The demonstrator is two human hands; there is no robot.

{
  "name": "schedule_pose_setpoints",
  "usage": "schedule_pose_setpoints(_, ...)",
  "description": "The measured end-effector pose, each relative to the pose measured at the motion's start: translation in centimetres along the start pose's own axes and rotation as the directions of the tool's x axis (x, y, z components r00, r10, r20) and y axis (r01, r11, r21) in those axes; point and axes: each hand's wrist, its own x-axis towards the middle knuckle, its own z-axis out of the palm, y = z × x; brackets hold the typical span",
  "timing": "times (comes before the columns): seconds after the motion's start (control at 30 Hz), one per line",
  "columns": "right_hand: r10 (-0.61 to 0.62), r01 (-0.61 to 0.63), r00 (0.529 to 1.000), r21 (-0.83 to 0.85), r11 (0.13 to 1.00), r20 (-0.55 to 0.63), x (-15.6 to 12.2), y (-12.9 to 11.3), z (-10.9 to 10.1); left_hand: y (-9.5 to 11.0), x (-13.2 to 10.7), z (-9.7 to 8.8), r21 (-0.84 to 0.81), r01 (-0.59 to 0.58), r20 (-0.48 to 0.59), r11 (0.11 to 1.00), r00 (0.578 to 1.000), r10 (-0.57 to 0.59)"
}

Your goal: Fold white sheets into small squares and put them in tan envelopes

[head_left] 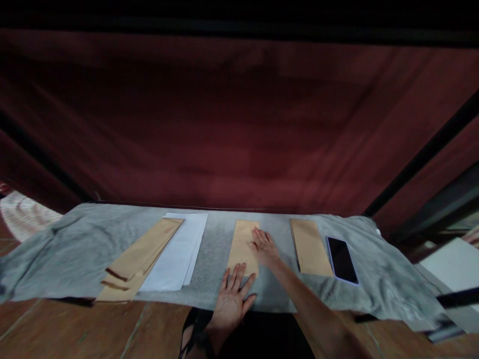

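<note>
A brown paper envelope (243, 244) lies lengthwise on the grey cloth, in the middle of the view. My left hand (232, 296) rests on its near end, fingers spread and flat. Toward the far right edge of the same envelope, my right hand (265, 247) lies flat with its fingers stretched forward. Neither hand grips anything. Parts of the envelope are hidden under both hands.
Grey cloth (213, 249) covers the narrow table. To the left, several brown envelopes (145, 249) overlap white paper sheets (175, 259). On the right sit another brown envelope stack (310, 247) and a phone (342, 260). A dark red panel (232, 129) rises behind.
</note>
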Motion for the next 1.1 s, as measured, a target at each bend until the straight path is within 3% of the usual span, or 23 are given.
schedule_pose_setpoints(0.43,-0.094,0.094,0.995,-0.016,0.995,0.028,2.9,-0.8,0.7,0.2,0.2,-1.0,-0.011,0.002,0.035,1.0,0.999,-0.001)
schedule_pose_setpoints(0.6,-0.214,0.212,0.975,0.037,0.977,0.061,1.9,-1.9,0.5,0.3,0.2,-0.6,-0.009,0.011,0.037,1.0,0.999,-0.011)
schedule_pose_setpoints(0.8,-0.289,0.267,0.944,0.143,0.953,0.158,-0.9,-3.4,0.1,0.1,0.1,-0.2,-0.019,0.008,0.058,1.0,0.998,-0.006)
schedule_pose_setpoints(0.97,-0.359,0.333,0.92,0.167,0.928,0.16,-3.0,-3.3,0.1,0.0,0.2,-0.5,-0.053,-0.005,0.055,0.999,0.998,0.008)
schedule_pose_setpoints(1.03,-0.322,0.304,0.938,0.137,0.943,0.129,-2.8,-2.8,0.2,0.0,0.3,-0.7,-0.055,-0.001,0.041,0.998,0.999,0.003)
schedule_pose_setpoints(1.1,-0.2,0.193,0.976,0.082,0.978,0.085,-1.9,-2.3,0.3,0.1,0.4,-0.8,-0.052,0.008,0.034,0.999,0.999,-0.006)
